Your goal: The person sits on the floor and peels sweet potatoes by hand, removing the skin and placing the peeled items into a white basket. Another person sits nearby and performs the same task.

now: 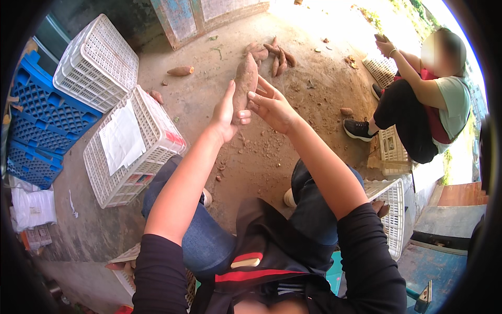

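Note:
A large, soil-dusted sweet potato (246,72) is held up in front of me, its pointed end away from my body. My left hand (224,115) wraps around its lower left side, fingers curled beneath. From the right, my right hand (277,110) grips the same root, with the thumb on its near face and fingers behind. Beyond my hands a small heap of sweet potatoes (281,59) lies on the dirty floor. To its left is a single sweet potato (180,71) with an orange broken end. A pale-handled object (246,263) shows at my apron.
White plastic crates (117,157) stand at left beside blue plastic pallets (51,106). A seated person (415,94) at right holds something brown. Another white crate (394,219) with sweet potatoes is by my right elbow. Loose soil (251,184) covers the floor between my feet.

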